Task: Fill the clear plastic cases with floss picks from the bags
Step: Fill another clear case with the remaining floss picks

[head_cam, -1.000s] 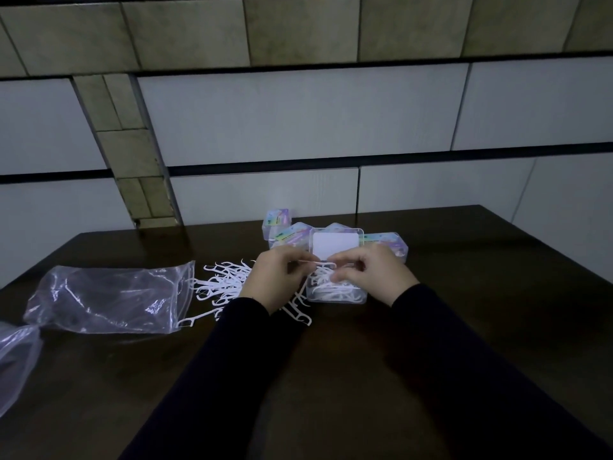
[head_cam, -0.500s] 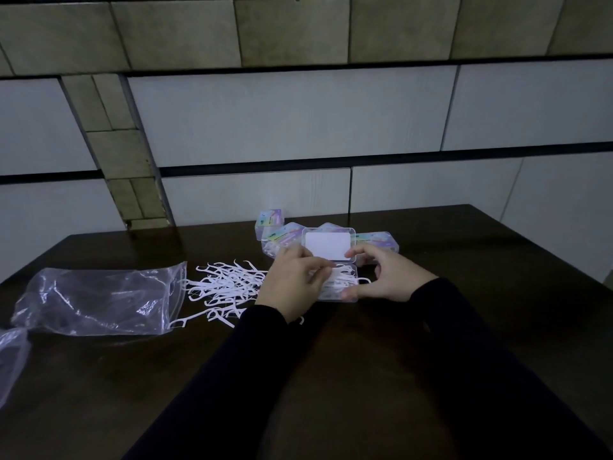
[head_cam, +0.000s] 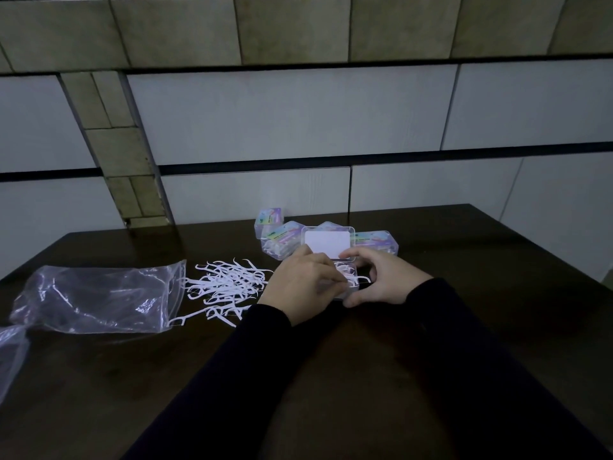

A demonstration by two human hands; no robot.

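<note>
An open clear plastic case (head_cam: pixel 328 242) stands mid-table, its lid with a white label raised behind a tray that holds white floss picks (head_cam: pixel 348 273). My left hand (head_cam: pixel 300 285) lies over the tray's left side, fingers curled down onto the picks; whether it pinches any is hidden. My right hand (head_cam: pixel 381 278) cups the tray's right end, thumb at the near corner and forefinger along the far edge. A loose heap of floss picks (head_cam: pixel 227 285) lies just left of my left hand. Beside it rests a clear zip bag (head_cam: pixel 96 298), apparently empty.
Several closed cases with pastel labels (head_cam: pixel 282 239) crowd behind the open one, one more at the right (head_cam: pixel 378 242). A second clear bag (head_cam: pixel 10 356) hangs over the dark wooden table (head_cam: pixel 464 293) at the left edge. A tiled wall rises close behind.
My right hand let go of the picks and moved out to the tray's right end. My left hand pushed the picks down into the tray and stays over them.
</note>
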